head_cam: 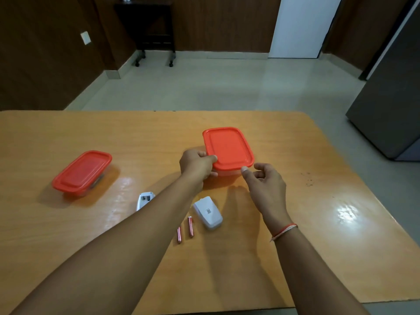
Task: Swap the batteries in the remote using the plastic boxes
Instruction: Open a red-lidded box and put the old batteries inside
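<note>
Orange-red lids capped both plastic boxes on the wooden table. The nearer box sat a little right of centre, its long side running away from the person and leaning slightly left. The left hand gripped its near left corner, thumb on the lid's edge and fingers curled round the clear wall beneath. The right hand hovered just beside the near right corner, fingers loosely bent and holding nothing; whether the thumb tip touched the lid rim I could not tell. A red and white thread circled that wrist.

The second box lay well apart on the left side of the table, lid on, its long axis slanting from near left to far right.

Between the arms lay the small parts. The remote rested face down — its open battery bay pointing away from the person — and the left forearm crossed over it, hiding most of its body. Its white back cover lay just right of that forearm, long axis tilted from far left to near right. Two slim pink batteries lay side by side next to the cover, near each other but not touching, both pointing almost straight away from the person.

Beyond the table stood a dark wheeled stand against the brown wall, a white door, and a grey fridge at the right.
</note>
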